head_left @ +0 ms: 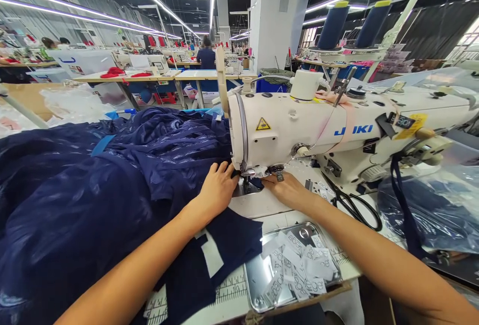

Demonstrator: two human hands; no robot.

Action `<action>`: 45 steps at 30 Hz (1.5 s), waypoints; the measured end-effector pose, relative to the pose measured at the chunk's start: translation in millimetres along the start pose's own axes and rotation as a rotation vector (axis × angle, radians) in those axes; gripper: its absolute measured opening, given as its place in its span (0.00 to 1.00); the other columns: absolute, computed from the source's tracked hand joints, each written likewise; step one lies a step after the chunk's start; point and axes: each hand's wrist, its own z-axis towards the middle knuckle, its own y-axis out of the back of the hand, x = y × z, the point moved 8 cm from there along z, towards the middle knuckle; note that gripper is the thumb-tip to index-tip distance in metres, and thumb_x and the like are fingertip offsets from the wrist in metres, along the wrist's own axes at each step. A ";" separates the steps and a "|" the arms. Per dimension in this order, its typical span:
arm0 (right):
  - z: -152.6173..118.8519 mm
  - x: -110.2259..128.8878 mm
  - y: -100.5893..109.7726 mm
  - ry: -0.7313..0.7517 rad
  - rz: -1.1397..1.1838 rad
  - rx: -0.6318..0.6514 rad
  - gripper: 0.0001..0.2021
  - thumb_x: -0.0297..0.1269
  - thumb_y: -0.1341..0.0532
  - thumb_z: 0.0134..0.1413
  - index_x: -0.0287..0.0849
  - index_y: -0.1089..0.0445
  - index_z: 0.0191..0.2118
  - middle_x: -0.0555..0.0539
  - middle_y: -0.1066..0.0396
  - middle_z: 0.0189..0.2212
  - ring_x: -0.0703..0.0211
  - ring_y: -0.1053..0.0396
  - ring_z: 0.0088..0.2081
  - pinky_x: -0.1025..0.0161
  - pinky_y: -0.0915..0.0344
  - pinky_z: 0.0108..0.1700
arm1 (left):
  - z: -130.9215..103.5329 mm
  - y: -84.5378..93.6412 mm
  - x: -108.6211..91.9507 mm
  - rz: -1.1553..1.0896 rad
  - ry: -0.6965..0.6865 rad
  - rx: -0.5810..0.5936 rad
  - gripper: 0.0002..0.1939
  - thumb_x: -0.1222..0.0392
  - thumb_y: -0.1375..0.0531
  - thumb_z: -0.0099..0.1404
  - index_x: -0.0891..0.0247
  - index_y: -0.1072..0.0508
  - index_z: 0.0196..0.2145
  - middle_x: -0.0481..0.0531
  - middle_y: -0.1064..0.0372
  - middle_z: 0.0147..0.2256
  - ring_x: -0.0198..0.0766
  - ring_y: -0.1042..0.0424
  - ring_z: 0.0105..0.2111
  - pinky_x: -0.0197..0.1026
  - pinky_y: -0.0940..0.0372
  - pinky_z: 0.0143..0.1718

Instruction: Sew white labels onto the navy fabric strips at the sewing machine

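A white JUKI sewing machine (292, 125) stands in front of me, its presser foot (246, 185) low over the metal plate. Close on the left of the foot, my left hand (219, 185) is closed on navy fabric (179, 175), fingertips partly hidden by the machine head. On the right side, my right hand (286, 190) pinches a small navy edge (257, 183) beside the foot; its fingertips are partly covered too. A large heap of the same cloth spreads to the left. One flat navy piece (239, 237) hangs toward me below my left wrist.
A metal tray (258, 292) of printed white labels (299, 265) lies near the front edge. Black-handled scissors (361, 210) rest right of my forearm, by a plastic-wrapped navy bundle (430, 210). Two navy thread cones (333, 25) stand above. People work at tables behind.
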 end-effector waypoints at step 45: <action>-69.3 44.9 46.0 0.039 0.419 0.037 0.04 0.31 0.44 0.53 0.38 0.33 0.34 0.47 0.37 0.33 0.62 0.39 0.34 0.62 0.45 0.39 | -20.0 -23.1 0.3 -0.884 0.435 -0.154 0.13 0.51 0.48 0.54 0.62 0.35 0.19 0.44 0.39 0.18 0.34 0.40 0.22 0.35 0.46 0.25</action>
